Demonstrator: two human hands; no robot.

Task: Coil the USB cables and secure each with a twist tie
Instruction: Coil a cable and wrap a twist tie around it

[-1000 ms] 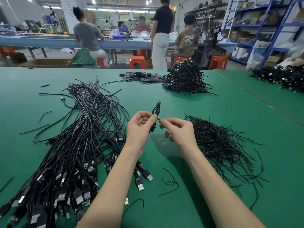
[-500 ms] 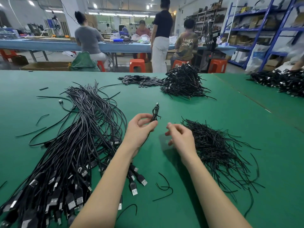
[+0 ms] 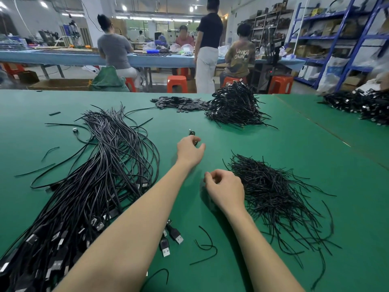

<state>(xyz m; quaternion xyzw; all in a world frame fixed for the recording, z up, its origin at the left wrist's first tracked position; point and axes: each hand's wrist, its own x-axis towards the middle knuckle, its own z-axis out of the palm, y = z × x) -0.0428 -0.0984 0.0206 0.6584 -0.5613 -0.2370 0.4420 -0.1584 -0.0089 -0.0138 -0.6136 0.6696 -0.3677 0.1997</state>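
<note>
Left hand (image 3: 190, 151) extended, pinching coil (image 3: 192, 135) low over mat (image 3: 294, 148) short of pile (image 3: 233, 106); right hand (image 3: 225, 189) loosely curled, empty, beside ties (image 3: 273, 192); advisable: release coil onto pile, tie twisted tight

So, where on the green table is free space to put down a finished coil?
Bare green table lies between the finished-coil pile and the twist ties, and along the far left edge beyond the loose cables. Crowded: the near left under those cables, and near the right hand by the ties.
</note>
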